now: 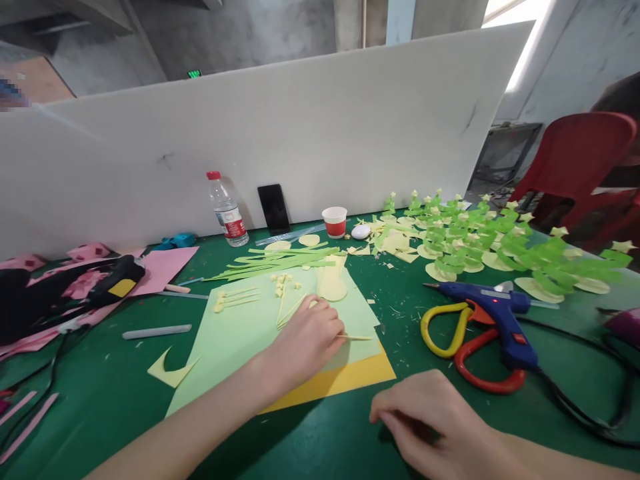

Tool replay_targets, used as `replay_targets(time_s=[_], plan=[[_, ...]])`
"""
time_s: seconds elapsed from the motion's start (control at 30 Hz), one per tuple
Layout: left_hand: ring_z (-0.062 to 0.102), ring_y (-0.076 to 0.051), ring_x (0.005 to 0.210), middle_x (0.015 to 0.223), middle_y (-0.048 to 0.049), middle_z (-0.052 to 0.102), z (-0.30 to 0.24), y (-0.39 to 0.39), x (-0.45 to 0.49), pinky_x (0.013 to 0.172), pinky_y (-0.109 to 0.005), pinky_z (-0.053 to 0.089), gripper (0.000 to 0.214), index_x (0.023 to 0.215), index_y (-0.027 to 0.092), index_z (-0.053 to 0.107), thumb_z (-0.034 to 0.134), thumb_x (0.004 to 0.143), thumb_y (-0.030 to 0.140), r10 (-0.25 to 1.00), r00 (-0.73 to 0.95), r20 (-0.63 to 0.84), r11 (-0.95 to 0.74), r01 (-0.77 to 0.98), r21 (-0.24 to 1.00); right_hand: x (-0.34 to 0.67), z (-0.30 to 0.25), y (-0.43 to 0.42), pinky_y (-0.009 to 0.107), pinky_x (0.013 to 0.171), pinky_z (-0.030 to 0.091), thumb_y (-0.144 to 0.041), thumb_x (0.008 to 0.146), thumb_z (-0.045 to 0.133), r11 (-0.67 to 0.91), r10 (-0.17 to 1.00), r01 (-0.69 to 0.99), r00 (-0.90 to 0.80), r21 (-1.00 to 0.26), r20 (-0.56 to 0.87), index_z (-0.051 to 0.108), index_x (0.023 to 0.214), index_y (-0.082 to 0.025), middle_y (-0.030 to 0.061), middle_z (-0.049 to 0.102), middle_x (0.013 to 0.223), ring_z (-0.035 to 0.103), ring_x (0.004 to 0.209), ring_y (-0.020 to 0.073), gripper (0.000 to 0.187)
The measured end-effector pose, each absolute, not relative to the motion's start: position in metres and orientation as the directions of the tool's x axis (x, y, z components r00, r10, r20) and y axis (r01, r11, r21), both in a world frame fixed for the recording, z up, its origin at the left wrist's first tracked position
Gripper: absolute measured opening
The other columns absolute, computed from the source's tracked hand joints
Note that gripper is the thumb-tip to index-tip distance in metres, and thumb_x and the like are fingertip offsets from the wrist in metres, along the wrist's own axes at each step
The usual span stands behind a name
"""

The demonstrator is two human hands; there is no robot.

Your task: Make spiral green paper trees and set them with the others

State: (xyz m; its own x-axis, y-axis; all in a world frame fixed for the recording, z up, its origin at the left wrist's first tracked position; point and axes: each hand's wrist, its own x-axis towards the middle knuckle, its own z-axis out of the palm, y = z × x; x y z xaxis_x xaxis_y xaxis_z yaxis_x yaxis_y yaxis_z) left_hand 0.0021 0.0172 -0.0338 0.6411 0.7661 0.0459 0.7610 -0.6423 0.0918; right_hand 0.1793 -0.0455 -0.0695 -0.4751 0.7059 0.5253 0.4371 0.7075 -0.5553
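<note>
My left hand (311,335) is closed over the pale green paper sheet (240,333), its fingers curled round a thin pale yellow paper strip (359,338) that sticks out to the right. Other thin yellow strips (286,313) lie folded just left of its fingertips. Beyond them are small yellow paper pieces (281,283) and a few strips with curled ends (235,298). A round-ended yellow piece (333,288) rests above the hand. Low on the right, my right hand (430,417) hovers near the table's front with thumb and fingers together and nothing visible in them.
To the right lie a blue glue gun (500,310) with its cord and scissors (487,380) with yellow and red handles. Several green paper plants (480,233) fill the back right. A bottle (229,213), phone (274,208) and paper cup (335,223) stand along the white board (300,133).
</note>
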Motion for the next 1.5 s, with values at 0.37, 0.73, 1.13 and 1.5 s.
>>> replay_targets(time_s=[0.37, 0.73, 1.13, 1.5], plan=[[0.057, -0.020, 0.094, 0.111, -0.0080, 0.055, -0.031, 0.157, -0.039, 0.080, -0.040, 0.048, 0.025, 0.108, 0.016, 0.053, 0.049, 0.086, 0.028, 0.938, 0.338, 0.078, -0.343, 0.937, 0.065, 0.181, -0.085, -0.037, 0.016, 0.058, 0.047, -0.017, 0.089, 0.032, 0.806, 0.539, 0.237, -0.673, -0.542, 0.507, 0.064, 0.085, -0.014, 0.0090, 0.062, 0.076, 0.059, 0.067, 0.0120, 0.032], [0.057, -0.021, 0.092, 0.107, -0.0066, 0.057, 0.003, 0.148, -0.046, 0.078, -0.039, 0.049, 0.025, 0.105, 0.014, 0.055, 0.051, 0.085, 0.029, 0.942, 0.131, 0.310, -0.242, 0.904, 0.353, 0.202, -0.040, -0.006, 0.016, 0.064, 0.052, -0.010, 0.075, 0.056, 0.680, 0.727, 0.402, -0.268, -0.613, 0.632, 0.069, 0.074, -0.017, 0.0044, 0.068, 0.077, 0.064, 0.067, 0.0117, 0.015], [0.048, -0.004, 0.044, 0.066, 0.0034, 0.053, 0.068, 0.056, 0.004, 0.044, -0.017, 0.037, 0.007, 0.080, 0.015, 0.046, 0.042, 0.085, 0.019, 0.972, 0.021, 0.233, -0.232, 0.226, 0.946, 0.230, 0.016, 0.063, 0.037, 0.069, 0.048, -0.026, 0.072, 0.058, 0.354, 0.900, 0.470, 0.065, -0.808, 0.432, 0.068, 0.075, -0.017, 0.0072, 0.067, 0.078, 0.061, 0.074, 0.0208, 0.013], [0.058, -0.008, 0.038, 0.060, 0.0056, 0.059, -0.013, -0.007, 0.037, 0.040, -0.017, 0.032, 0.014, 0.077, 0.019, 0.039, 0.042, 0.087, 0.029, 0.885, 0.415, -0.212, 0.273, -0.091, 0.958, 0.202, 0.011, 0.039, 0.021, 0.047, 0.038, -0.044, 0.073, 0.058, 0.287, 0.949, 0.114, -0.168, -0.951, 0.266, 0.054, 0.038, -0.017, -0.0002, 0.048, 0.038, 0.044, 0.042, 0.0070, 0.045]])
